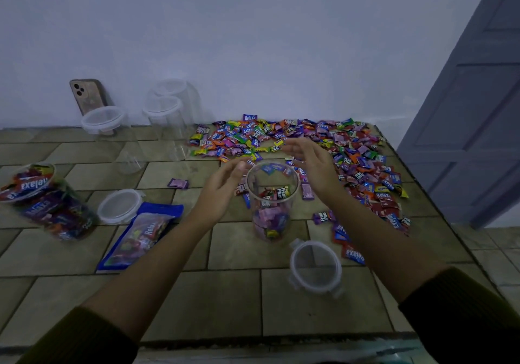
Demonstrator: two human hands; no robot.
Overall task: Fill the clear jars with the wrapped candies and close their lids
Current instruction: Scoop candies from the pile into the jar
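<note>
Clear jar: upright on tiled table, partly filled, between your hands; lid off, lying near.
Left hand: fingers straight, holding nothing, beside rim.
Right hand: fingers extended, empty, beside rim.
Candies: heaped behind and right of jar.

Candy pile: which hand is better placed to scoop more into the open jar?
Probably the right hand, open above the edge of the pile. The left hand is beside the jar, on the side away from the pile, better suited to steadying it.
</note>
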